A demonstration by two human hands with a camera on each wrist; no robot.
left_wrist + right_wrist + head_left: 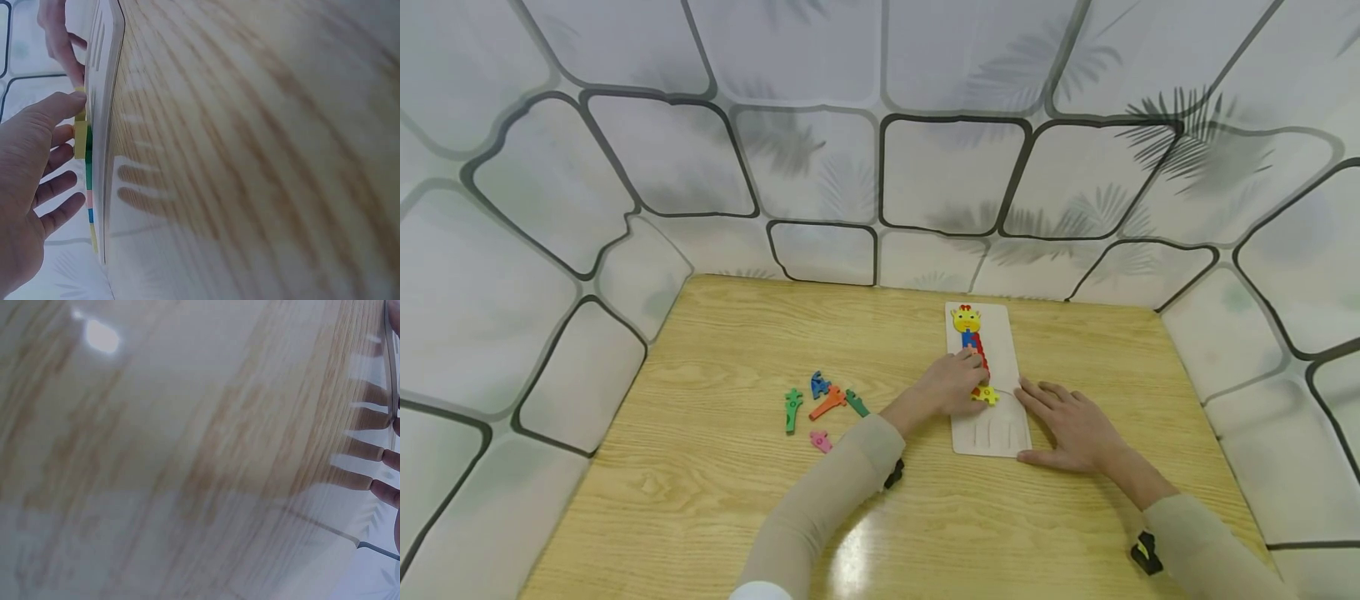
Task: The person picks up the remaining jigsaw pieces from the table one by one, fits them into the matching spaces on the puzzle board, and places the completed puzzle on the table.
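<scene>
A pale wooden puzzle board (pixel 990 429) lies on the table, with a yellow giraffe head (pixel 967 320) at its far end. Below the head run a blue piece (pixel 968 340) and a red piece (pixel 982 358), partly covered by fingers. My left hand (pixel 951 383) reaches over the board and pinches a yellow puzzle piece (pixel 80 139) between thumb and index finger. Its other fingers are spread. My right hand (pixel 1067 425) rests at the board's right edge with fingers extended; the right wrist view catches only its fingertips (pixel 389 459).
Left of the board lie loose puzzle pieces: a green one (pixel 793 410), a blue one (pixel 819 384), an orange one (pixel 829 402), a dark green one (pixel 857 403) and a pink one (pixel 821 441). A patterned wall (pixel 820 192) borders the wooden table (pixel 715 492) behind and at both sides.
</scene>
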